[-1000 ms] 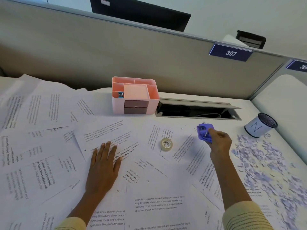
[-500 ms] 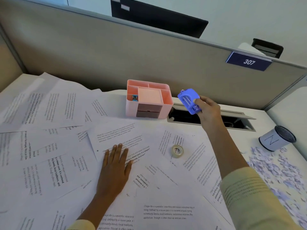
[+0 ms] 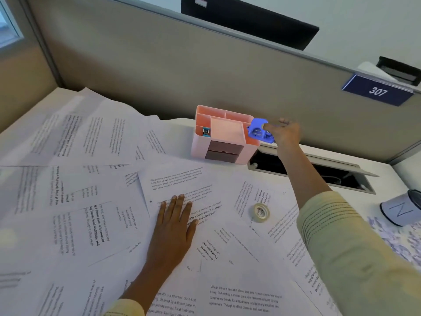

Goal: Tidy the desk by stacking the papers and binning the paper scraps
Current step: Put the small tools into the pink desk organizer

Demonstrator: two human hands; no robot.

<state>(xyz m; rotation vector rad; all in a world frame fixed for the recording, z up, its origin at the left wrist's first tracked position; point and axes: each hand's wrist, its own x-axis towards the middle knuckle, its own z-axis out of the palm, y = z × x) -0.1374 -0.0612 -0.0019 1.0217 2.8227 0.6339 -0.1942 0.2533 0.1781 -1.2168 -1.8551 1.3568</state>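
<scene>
Clearing step: right hand (image 3: 283, 133) pinches a blue stapler-like tool (image 3: 258, 131) at the pink organizer's (image 3: 224, 135) right rim, left hand (image 3: 174, 224) flat, fingers straight, on the loose papers (image 3: 95, 201); next, likely release into a compartment, papers unstacked, scraps (image 3: 396, 240) unbinned.

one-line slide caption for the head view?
Right hand holds blue tool at pink organizer; left hand flat on papers.

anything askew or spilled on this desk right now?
Yes. Printed sheets lie overlapping at mixed angles across the desk, unstacked. Paper scraps are strewn at the right edge beside the white cup, not in it. A tape roll sits loose on the sheets.
</scene>
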